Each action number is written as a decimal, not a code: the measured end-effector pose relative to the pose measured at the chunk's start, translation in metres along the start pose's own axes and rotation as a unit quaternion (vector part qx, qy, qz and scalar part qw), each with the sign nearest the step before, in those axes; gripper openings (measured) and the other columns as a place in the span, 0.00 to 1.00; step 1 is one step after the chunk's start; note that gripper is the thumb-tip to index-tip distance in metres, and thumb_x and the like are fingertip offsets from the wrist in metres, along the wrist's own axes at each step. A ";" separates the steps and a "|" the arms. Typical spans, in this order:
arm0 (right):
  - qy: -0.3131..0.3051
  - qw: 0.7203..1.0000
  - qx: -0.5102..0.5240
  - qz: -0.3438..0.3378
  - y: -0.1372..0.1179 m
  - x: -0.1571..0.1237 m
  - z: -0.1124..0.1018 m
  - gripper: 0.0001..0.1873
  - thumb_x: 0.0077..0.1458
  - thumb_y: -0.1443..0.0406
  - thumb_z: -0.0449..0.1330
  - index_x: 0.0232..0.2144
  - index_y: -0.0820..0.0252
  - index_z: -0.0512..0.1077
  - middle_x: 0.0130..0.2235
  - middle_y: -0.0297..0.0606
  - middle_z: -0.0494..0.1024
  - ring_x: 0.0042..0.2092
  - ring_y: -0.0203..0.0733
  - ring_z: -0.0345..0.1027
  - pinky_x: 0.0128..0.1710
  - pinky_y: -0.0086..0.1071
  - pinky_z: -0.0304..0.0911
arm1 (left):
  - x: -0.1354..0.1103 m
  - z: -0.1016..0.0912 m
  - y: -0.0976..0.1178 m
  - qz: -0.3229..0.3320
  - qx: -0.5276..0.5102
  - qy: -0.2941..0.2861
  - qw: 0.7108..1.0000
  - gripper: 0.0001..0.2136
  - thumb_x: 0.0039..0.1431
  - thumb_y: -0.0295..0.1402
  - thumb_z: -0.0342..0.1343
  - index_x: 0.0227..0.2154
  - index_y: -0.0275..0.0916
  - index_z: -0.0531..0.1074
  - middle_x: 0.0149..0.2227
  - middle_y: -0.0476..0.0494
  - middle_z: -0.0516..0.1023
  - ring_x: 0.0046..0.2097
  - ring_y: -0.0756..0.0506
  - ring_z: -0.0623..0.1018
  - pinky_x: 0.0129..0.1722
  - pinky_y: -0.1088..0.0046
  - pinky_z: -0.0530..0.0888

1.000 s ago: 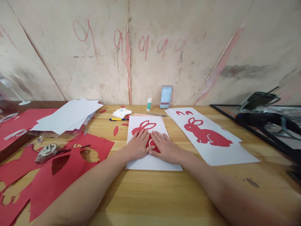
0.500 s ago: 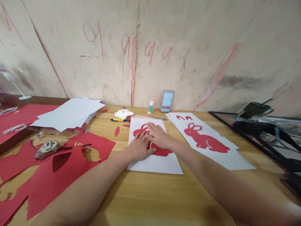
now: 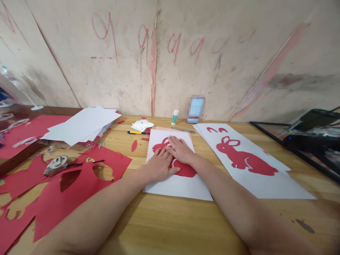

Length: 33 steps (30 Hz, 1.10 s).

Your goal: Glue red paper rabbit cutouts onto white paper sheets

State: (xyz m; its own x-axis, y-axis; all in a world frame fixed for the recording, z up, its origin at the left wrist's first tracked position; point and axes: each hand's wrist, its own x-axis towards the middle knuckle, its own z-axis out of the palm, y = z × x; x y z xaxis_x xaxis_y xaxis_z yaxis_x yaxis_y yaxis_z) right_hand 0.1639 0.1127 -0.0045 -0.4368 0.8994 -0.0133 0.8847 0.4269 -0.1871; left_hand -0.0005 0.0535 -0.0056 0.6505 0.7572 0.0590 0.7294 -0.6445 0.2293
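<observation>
Two hands lie flat on a red paper rabbit (image 3: 187, 170), itself on a white sheet (image 3: 190, 193) at the middle of the wooden table (image 3: 148, 226). The left hand (image 3: 160, 166) is spread, fingers nearly straight and thumb held out across the body; the right hand (image 3: 180, 149) is laid out flat too, fingers over the head and the base of the ears. Neither grasps anything; their fingers meet at the rabbit's neck. The likeliest trouble, I judge, is the narrow ear loops: a sideways drag of the right fingertips could buckle or tear those thin strips. Uneven pressure might leave a crease or a raised edge, and if any adhesive lies underneath, which cannot be seen, sliding the palms could skew the figure or smear the sheet. The left forearm passes just beside the red offcuts (image 3: 66, 212), so a wide elbow swing might sweep them and the tape measure (image 3: 58, 163) along. The second red rabbit (image 3: 247, 161), on paper near the right forearm, could be nudged likewise. Beyond the sheet, the upright glue stick (image 3: 175, 117) looks easy to topple if a hand reached forward carelessly.
</observation>
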 end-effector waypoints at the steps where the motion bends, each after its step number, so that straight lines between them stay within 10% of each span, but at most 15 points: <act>1: 0.001 1.000 0.007 0.001 0.000 0.000 -0.001 0.45 0.62 0.42 0.28 0.69 0.67 0.44 0.71 0.49 0.43 0.71 0.49 0.32 0.68 0.48 0.35 | 0.000 -0.001 0.000 -0.001 0.000 -0.002 1.000 0.37 0.67 0.54 0.38 0.68 0.30 0.48 0.69 0.30 0.48 0.71 0.34 0.47 0.67 0.50 0.51; 33: 0.004 0.996 0.012 0.084 0.016 -0.005 -0.005 0.46 0.62 0.42 0.30 0.69 0.69 0.43 0.71 0.47 0.41 0.72 0.48 0.30 0.68 0.48 0.32 | 0.002 -0.014 -0.029 -0.123 0.024 -0.026 0.992 0.43 0.63 0.60 0.30 0.69 0.29 0.43 0.71 0.33 0.41 0.71 0.36 0.42 0.68 0.53 0.46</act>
State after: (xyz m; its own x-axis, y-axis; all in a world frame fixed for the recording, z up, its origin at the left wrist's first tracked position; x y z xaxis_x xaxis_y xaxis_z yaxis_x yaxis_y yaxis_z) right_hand 0.1813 0.1161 -0.0024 -0.2810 0.9589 -0.0385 0.9413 0.2676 -0.2056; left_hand -0.0234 0.0747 0.0015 0.4614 0.8862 -0.0425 0.8753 -0.4469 0.1851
